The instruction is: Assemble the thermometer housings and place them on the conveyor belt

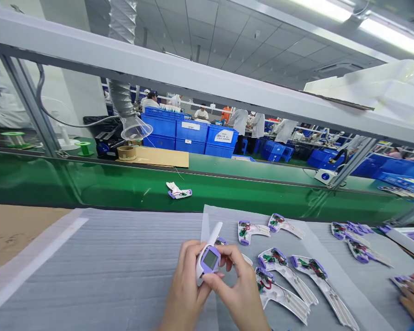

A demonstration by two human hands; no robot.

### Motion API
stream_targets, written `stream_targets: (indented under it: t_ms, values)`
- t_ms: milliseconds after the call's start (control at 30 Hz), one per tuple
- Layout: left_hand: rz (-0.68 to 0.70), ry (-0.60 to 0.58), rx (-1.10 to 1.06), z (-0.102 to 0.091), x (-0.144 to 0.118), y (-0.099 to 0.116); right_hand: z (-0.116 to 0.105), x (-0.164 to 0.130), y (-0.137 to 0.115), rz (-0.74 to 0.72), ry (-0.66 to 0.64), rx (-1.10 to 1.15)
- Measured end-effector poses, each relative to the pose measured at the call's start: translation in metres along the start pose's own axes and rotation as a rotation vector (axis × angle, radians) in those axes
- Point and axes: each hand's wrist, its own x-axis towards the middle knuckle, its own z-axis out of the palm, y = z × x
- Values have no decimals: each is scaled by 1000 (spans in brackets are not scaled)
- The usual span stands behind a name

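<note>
Grey matting (117, 266) borders a green belt (110, 186); left hand (187, 275) and right hand (238, 281) grip a screened device (210, 260).

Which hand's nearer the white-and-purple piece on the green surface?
Left. The left hand is on the near side of the white-and-purple piece, almost straight below it in view; the right hand sits farther right.

Housings (274, 259) lay on the bench (124, 266), right of the device (209, 261); beyond the far edge, another housing (180, 193) lay on the belt (106, 184).
</note>
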Motion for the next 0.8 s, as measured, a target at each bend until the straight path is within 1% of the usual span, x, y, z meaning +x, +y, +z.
stream_targets:
  t_ms: [67, 133, 200, 233, 300, 333, 367, 400, 433, 467, 533, 567, 600, 633, 667, 700, 733, 767, 800]
  values:
    - [38, -8, 35, -1, -1, -4, 5, -4, 2, -46, 37, -13]
    - [92, -11, 74, -2, -2, -8, 9, -8, 3, -115, 115, -66]
    - [155, 5, 101, -3, -3, -11, 11, -11, 4, -176, 188, -132]
    - [190, 18, 107, -4, -4, -10, 10, -11, 4, -198, 205, -156]
    - [269, 39, 88, -7, -5, -8, 3, -8, 3, -260, 173, -191]
    - [292, 42, 62, -8, -4, -5, -3, -5, 2, -305, 136, -206]
    - [283, 49, 24, -10, -4, -2, -10, -1, 2, -364, 89, -231]
    - [233, 44, -35, -11, -3, 1, -17, 3, 1, -434, 25, -276]
    - [145, 25, -113, -11, -2, 4, -24, 7, 1, -505, -45, -338]
    - [28, -13, -203, -10, 0, 6, -30, 10, 2, -567, -106, -411]
    - [-198, -154, -356, -5, 6, 7, -40, 15, 9, -651, -169, -549]
    - [-253, -239, -389, -1, 10, 6, -44, 17, 16, -662, -174, -597]
    - [-255, -329, -380, 3, 16, 4, -49, 18, 26, -649, -166, -626]
    - [-220, -411, -332, 7, 24, 1, -56, 19, 38, -620, -158, -638]
    - [-167, -474, -254, 9, 36, -3, -66, 20, 53, -575, -149, -644]
    - [-108, -513, -150, 10, 52, -9, -79, 21, 71, -501, -120, -651]
    - [-46, -517, -25, 10, 72, -16, -96, 22, 89, -394, -60, -665]
    - [-10, -495, 97, 9, 95, -24, -116, 22, 108, -255, 39, -690]
    - [52, -433, 227, 9, 122, -33, -139, 22, 126, -76, 157, -723]
